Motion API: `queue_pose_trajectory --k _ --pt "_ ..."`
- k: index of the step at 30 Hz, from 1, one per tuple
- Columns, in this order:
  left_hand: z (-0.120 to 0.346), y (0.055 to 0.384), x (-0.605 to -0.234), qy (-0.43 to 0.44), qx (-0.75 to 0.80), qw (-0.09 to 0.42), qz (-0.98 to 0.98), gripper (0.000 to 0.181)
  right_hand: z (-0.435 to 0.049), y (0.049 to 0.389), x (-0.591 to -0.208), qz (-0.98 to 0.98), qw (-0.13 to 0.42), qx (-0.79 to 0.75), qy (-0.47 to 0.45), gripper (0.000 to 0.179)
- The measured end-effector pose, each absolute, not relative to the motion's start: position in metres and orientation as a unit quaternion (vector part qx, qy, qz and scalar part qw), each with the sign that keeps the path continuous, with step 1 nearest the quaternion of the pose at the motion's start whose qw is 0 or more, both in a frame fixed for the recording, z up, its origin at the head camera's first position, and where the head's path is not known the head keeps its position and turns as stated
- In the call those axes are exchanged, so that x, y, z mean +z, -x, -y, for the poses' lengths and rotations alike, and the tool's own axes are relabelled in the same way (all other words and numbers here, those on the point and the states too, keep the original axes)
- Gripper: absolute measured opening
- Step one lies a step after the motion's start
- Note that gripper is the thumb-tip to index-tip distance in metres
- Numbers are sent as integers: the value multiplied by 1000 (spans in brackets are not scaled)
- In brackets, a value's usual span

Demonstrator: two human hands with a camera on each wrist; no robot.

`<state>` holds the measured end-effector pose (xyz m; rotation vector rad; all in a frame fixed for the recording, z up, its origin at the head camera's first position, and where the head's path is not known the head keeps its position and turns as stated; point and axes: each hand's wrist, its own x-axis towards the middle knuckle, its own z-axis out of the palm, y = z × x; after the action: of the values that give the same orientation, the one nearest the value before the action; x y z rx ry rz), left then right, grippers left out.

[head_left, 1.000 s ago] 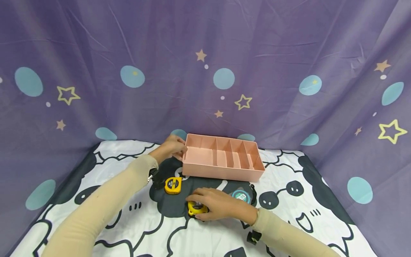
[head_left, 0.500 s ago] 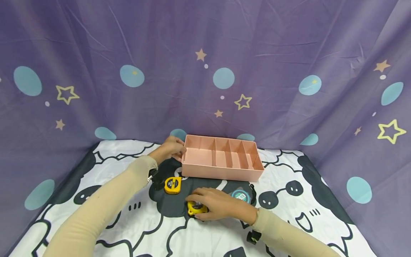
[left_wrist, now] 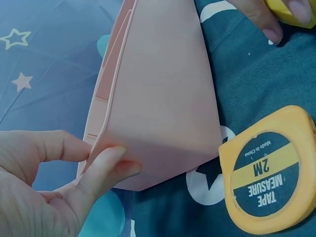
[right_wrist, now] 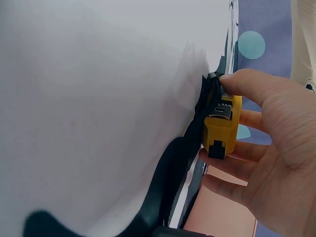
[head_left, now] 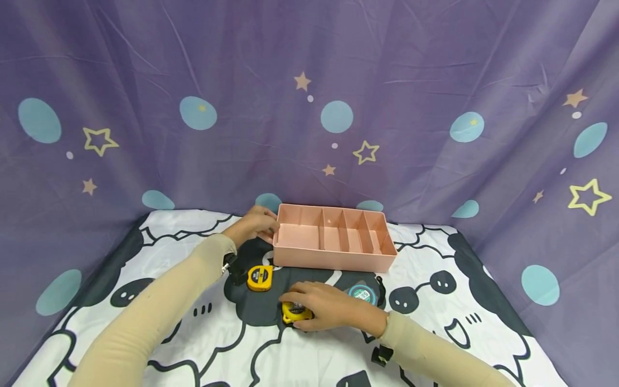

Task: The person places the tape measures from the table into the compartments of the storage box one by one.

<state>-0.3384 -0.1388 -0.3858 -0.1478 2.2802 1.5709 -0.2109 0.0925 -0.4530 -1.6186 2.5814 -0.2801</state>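
A pink divided storage box (head_left: pixel 333 260) stands at the back of the cloth. My left hand (head_left: pixel 256 223) pinches the rim of its left end wall between thumb and fingers, as the left wrist view shows closely (left_wrist: pixel 74 173). My right hand (head_left: pixel 324 305) lies in front of the box and grips a yellow tape measure (head_left: pixel 295 312), whose black slide button shows in the right wrist view (right_wrist: pixel 220 128). Another yellow tape measure (head_left: pixel 260 278), marked 2M, lies flat by my left wrist. A blue-rimmed tape measure (head_left: pixel 362 294) sits behind my right wrist, partly hidden.
The box has one wide compartment (head_left: pixel 301 235) on the left and several narrower ones on the right. A white and dark cartoon-print cloth (head_left: pixel 213 322) covers the surface. Behind it hangs a purple curtain (head_left: pixel 261 134) with stars and blue spots.
The box has shifted slightly left and toward me, with my left hand still pinching its rim. My right hand and the tape measures look unmoved.
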Motion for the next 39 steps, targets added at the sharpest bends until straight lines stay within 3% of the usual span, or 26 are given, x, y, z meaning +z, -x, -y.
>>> queue_pose_trajectory --k 27,39 --pt "152 362 -411 89 644 217 -728 56 -92 218 -447 -834 66 -68 544 57" --pt "155 368 -424 77 685 231 -686 61 -93 223 -434 -821 78 -33 565 67"
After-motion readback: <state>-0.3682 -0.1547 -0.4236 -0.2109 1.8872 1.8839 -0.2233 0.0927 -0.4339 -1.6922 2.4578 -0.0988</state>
